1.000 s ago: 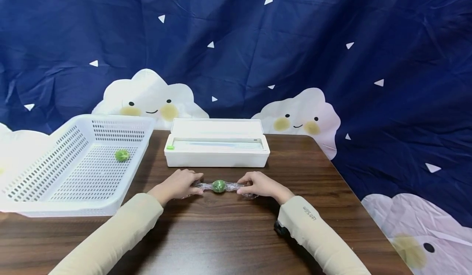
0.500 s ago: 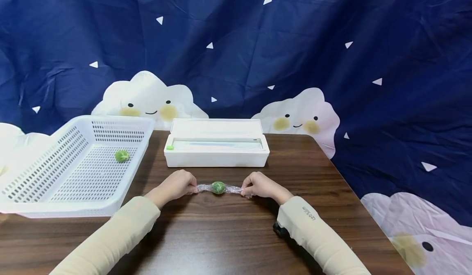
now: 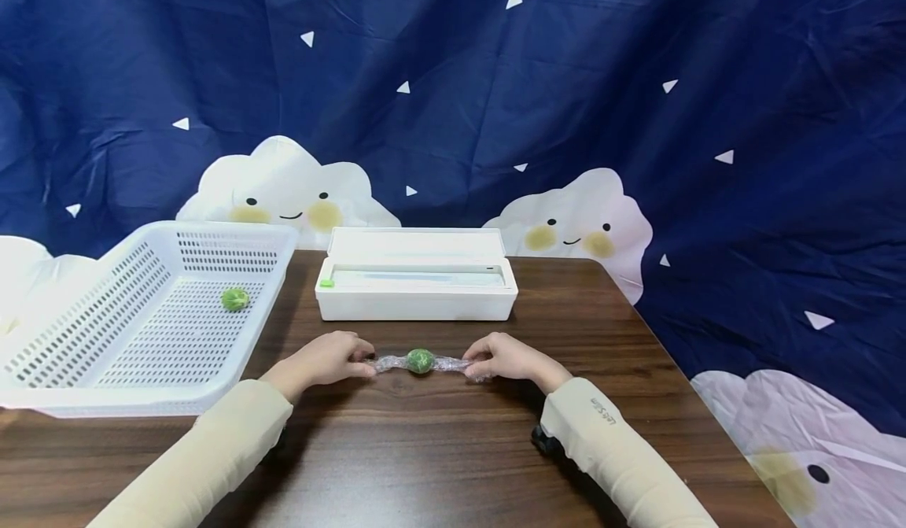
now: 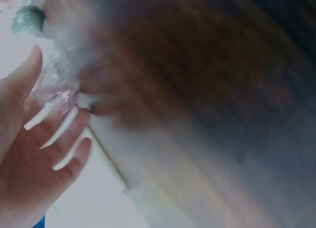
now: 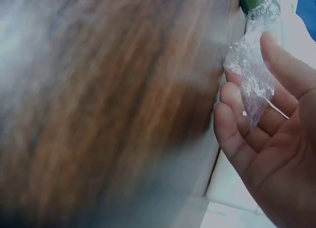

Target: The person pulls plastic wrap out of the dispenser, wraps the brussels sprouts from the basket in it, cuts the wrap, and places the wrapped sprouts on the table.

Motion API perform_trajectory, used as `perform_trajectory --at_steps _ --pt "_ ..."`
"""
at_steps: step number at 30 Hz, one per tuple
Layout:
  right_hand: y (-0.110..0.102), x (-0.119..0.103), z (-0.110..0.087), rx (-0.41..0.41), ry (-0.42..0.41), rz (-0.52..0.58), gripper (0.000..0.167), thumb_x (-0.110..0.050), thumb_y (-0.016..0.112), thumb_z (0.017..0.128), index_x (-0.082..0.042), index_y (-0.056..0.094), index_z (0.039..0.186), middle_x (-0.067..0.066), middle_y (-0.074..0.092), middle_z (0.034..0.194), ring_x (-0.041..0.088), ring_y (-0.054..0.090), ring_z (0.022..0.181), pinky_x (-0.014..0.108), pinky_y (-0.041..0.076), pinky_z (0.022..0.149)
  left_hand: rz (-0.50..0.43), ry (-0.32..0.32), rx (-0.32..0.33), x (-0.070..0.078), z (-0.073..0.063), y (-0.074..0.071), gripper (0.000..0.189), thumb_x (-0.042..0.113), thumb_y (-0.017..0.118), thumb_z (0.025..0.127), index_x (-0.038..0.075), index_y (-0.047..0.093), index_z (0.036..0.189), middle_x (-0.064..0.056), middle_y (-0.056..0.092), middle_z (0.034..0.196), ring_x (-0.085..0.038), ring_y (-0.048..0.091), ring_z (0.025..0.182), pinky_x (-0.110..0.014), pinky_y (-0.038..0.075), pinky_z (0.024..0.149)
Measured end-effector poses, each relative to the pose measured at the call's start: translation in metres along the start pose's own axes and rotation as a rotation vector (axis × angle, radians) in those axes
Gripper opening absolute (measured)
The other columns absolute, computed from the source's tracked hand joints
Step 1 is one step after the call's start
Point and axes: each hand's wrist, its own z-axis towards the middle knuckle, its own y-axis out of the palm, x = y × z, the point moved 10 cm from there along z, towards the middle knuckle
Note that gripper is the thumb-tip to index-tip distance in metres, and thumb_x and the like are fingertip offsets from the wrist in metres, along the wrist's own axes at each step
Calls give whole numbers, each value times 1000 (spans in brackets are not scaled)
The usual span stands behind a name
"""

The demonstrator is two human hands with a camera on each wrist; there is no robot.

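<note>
Sprout [image 3: 420, 361] in clear film [image 3: 389, 363] lies on the table [image 3: 425, 449], its leaves hard to make out; the right wrist view cuts it off at the top. The left hand [image 3: 327, 359] at nine o'clock and right hand [image 3: 513, 357] at three are apart, fingers relaxed around the film's ends. A white box [image 3: 418, 306] stands at twelve, contents unclear; a basket [image 3: 141, 397] toward ten runs out of frame.
</note>
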Motion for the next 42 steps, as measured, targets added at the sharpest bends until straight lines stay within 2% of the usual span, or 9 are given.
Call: perform_trajectory --at_steps 4,8,12,16,20,25,30,35,42 --pt "-2 0 -3 4 -4 7 14 -20 70 82 -8 66 86 -5 57 65 7 50 55 23 42 51 -1 -104 -46 -10 -10 -3 47 40 73 75 4 66 104 2 58 82 -15 54 78 -36 45 72" --pt "-4 2 -6 13 -4 -11 9 -18 71 81 -10 67 79 -7 56 62 6 48 53 22 40 49 24 -124 -14 -12 -17 -9 26 25 77 73 7 71 91 5 61 76 -13 56 70 -34 46 65" --pt "-4 3 -6 26 -9 -35 7 -13 69 82 -8 71 77 -6 60 63 3 47 53 21 40 49 31 -88 74 -9 -19 -17 5 12 76 74 10 71 75 7 63 68 -9 56 61 -31 47 58" --pt "-5 5 -6 53 1 -34 6 -10 70 80 -6 71 76 -4 62 63 3 47 53 20 41 50 17 -45 143 -7 -19 -21 14 8 74 75 12 67 63 9 59 60 -5 51 54 -29 45 53" --pt "-6 6 -5 73 17 -37 5 -9 70 79 -6 71 75 -5 61 61 4 49 52 21 43 49 7 -33 166 -8 -19 -21 17 7 73 75 12 66 61 11 54 53 -3 47 50 -27 44 51" --pt "-5 7 -6 78 17 -20 5 -8 71 79 -4 69 76 -5 59 61 5 48 52 21 42 49 7 -55 156 -11 -19 -19 14 3 69 78 10 68 67 7 60 61 -8 52 56 -30 45 55" --pt "-5 8 -8 65 22 -20 6 -12 70 80 -7 68 78 -7 58 63 4 47 55 21 40 50 45 -80 131 -14 -20 -16 11 1 63 83 3 71 89 -4 66 84 -20 62 77 -36 49 67" --pt "-10 4 -11 83 -7 -49 13 -21 71 80 -8 68 84 -7 60 71 8 50 63 23 43 56 28 -134 133 -15 -21 -16 33 14 65 86 -2 62 115 -10 59 98 -24 58 86 -40 46 74" --pt "-14 -3 -7 124 -57 -72 24 -25 72 80 -5 67 92 -6 60 79 8 54 73 25 45 65 -59 -128 324 2 -14 -34 37 19 71 81 4 63 114 -8 56 96 -25 56 87 -41 45 75"
